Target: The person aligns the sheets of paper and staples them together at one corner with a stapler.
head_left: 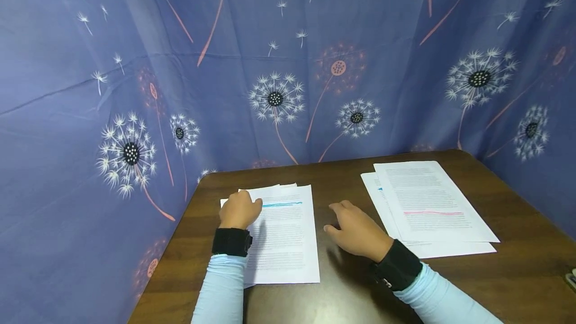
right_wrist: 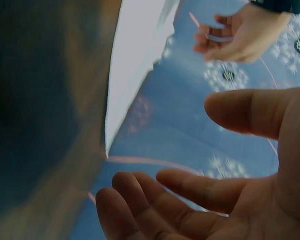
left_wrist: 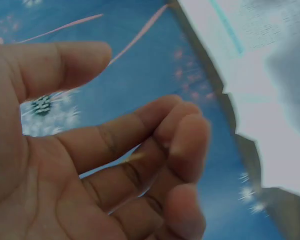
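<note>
White printed sheets, blue-streaked | left grip above, right grip beside | both loosely curled, thumbs apart from fingers

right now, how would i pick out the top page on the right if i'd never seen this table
Find the brown table in front of the blue flowered cloth, then look right of the person's right hand. The top page there overlaps another sheet; a pink line across its lower half sets it apart from the blue-lined page at left.
</note>
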{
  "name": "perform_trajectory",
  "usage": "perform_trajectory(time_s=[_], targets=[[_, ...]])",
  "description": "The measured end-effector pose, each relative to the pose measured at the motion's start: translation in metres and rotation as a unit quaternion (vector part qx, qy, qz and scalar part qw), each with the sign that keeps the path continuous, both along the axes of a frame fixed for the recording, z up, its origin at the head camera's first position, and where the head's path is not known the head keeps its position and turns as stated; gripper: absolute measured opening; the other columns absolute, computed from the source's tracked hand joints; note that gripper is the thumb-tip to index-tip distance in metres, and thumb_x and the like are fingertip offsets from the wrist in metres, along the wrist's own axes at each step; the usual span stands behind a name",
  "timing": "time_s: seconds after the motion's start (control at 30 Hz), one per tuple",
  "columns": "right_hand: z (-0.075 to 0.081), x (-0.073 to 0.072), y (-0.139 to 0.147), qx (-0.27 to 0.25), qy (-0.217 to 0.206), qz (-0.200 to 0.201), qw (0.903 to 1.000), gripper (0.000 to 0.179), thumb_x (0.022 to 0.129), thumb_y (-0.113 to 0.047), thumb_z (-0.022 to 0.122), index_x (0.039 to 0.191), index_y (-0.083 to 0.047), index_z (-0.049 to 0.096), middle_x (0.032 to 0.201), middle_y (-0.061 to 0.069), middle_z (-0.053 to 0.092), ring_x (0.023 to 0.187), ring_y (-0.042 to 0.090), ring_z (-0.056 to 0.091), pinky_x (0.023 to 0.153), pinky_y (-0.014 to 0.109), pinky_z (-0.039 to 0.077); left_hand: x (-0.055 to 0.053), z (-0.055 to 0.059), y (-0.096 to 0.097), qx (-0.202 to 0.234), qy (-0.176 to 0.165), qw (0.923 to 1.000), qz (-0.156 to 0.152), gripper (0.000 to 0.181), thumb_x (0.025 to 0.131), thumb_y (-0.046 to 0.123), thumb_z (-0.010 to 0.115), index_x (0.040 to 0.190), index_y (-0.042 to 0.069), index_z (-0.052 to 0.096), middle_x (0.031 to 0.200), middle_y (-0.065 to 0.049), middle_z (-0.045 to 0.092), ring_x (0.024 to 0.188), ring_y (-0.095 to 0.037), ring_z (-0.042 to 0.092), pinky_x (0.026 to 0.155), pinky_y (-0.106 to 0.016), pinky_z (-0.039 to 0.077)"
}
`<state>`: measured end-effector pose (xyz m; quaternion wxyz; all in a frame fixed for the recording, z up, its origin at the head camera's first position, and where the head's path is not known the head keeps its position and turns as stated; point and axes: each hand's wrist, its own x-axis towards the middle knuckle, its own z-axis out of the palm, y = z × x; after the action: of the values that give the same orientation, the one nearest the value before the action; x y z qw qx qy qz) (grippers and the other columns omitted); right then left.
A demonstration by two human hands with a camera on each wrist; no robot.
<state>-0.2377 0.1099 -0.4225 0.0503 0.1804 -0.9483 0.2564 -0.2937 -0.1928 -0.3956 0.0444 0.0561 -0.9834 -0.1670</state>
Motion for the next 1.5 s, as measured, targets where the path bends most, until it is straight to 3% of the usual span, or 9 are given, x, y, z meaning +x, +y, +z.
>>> perform_trajectory(time_s=[0.13,0.3,0.47,0.73,0.93,1.1,1.23,1.37,1.5], targets=[[-0.008,-0.003,-0.011,-0.001,-0.02,-0.019,0.9996,0.066,0.097,-0.036,0.068,0.147,0.003,0.051,0.144,0.022,0.056,0.129,0.038,0.06,0.099,0.055,0.053,-0.007,-0.011,-0.003,0.006,-0.017,0.9998,0.013,0.04,0.097,0.041,0.06,0.093,0.004,0.073,0.085,-0.014,0.073,0.07,-0.03,0.064,0.06,-0.05,0.052],[-0.017,-0.005,-0.016,-0.002,-0.043,-0.041,0.9982,0.071,0.096,-0.039,0.069,0.149,0.003,0.048,0.146,0.024,0.054,0.131,0.042,0.058,0.097,0.06,0.053,-0.012,-0.023,-0.006,0.007,-0.048,0.9984,0.029,0.039,0.096,0.04,0.06,0.097,0.004,0.075,0.096,-0.018,0.075,0.081,-0.037,0.068,0.073,-0.062,0.054],[-0.024,-0.006,-0.021,-0.019,-0.062,-0.056,0.9963,0.071,0.095,-0.038,0.069,0.148,0.006,0.049,0.143,0.025,0.057,0.129,0.043,0.059,0.097,0.062,0.052,-0.012,-0.025,-0.006,0.009,-0.06,0.9976,0.032,0.042,0.096,0.04,0.06,0.108,0.003,0.076,0.104,-0.02,0.075,0.087,-0.04,0.069,0.078,-0.066,0.054],[-0.032,-0.008,-0.041,-0.048,-0.098,-0.045,0.993,0.072,0.093,-0.036,0.069,0.146,0.009,0.05,0.146,0.026,0.056,0.135,0.041,0.055,0.106,0.061,0.046,-0.007,-0.025,-0.005,0.015,-0.043,0.9989,0.007,0.032,0.095,0.03,0.061,0.074,0.006,0.067,0.08,-0.012,0.071,0.072,-0.029,0.065,0.064,-0.047,0.053],[-0.034,-0.007,-0.047,-0.068,-0.101,-0.027,0.9922,0.067,0.092,-0.03,0.072,0.143,0.008,0.053,0.141,0.023,0.06,0.128,0.034,0.059,0.105,0.056,0.048,-0.007,-0.031,-0.003,0.025,-0.049,0.9985,0.005,0.03,0.093,0.029,0.062,0.07,0.009,0.064,0.071,-0.007,0.064,0.065,-0.026,0.059,0.057,-0.042,0.047],[-0.031,-0.006,-0.05,-0.09,-0.113,-0.01,0.9895,0.068,0.091,-0.028,0.072,0.145,0.008,0.051,0.144,0.024,0.057,0.133,0.037,0.056,0.108,0.058,0.045,-0.011,-0.032,-0.001,0.024,-0.042,0.9988,0.002,0.031,0.092,0.027,0.064,0.068,0.009,0.063,0.071,-0.008,0.064,0.064,-0.025,0.059,0.058,-0.041,0.048],[-0.03,-0.005,-0.051,-0.101,-0.12,-0.002,0.9875,0.066,0.091,-0.026,0.073,0.144,0.007,0.052,0.143,0.025,0.057,0.132,0.037,0.056,0.107,0.058,0.046,-0.015,-0.037,-0.002,0.002,-0.052,0.9985,0.02,0.026,0.09,0.03,0.065,0.084,0.006,0.073,0.088,-0.016,0.069,0.075,-0.034,0.065,0.064,-0.05,0.054],[-0.032,-0.006,-0.051,-0.113,-0.121,0.011,0.9862,0.064,0.089,-0.025,0.074,0.142,0.006,0.054,0.14,0.024,0.06,0.124,0.033,0.06,0.104,0.056,0.048,-0.012,-0.036,-0.001,-0.015,-0.055,0.9977,0.038,0.036,0.087,0.033,0.069,0.105,0.003,0.076,0.103,-0.024,0.065,0.089,-0.045,0.065,0.074,-0.059,0.055],[-0.035,-0.007,-0.051,-0.124,-0.127,0.022,0.9838,0.063,0.089,-0.024,0.074,0.141,0.006,0.055,0.137,0.023,0.061,0.12,0.032,0.063,0.1,0.054,0.051,-0.01,-0.036,0.001,-0.021,-0.053,0.9977,0.038,0.04,0.084,0.034,0.074,0.108,0.001,0.076,0.106,-0.026,0.065,0.094,-0.047,0.064,0.077,-0.059,0.055]])
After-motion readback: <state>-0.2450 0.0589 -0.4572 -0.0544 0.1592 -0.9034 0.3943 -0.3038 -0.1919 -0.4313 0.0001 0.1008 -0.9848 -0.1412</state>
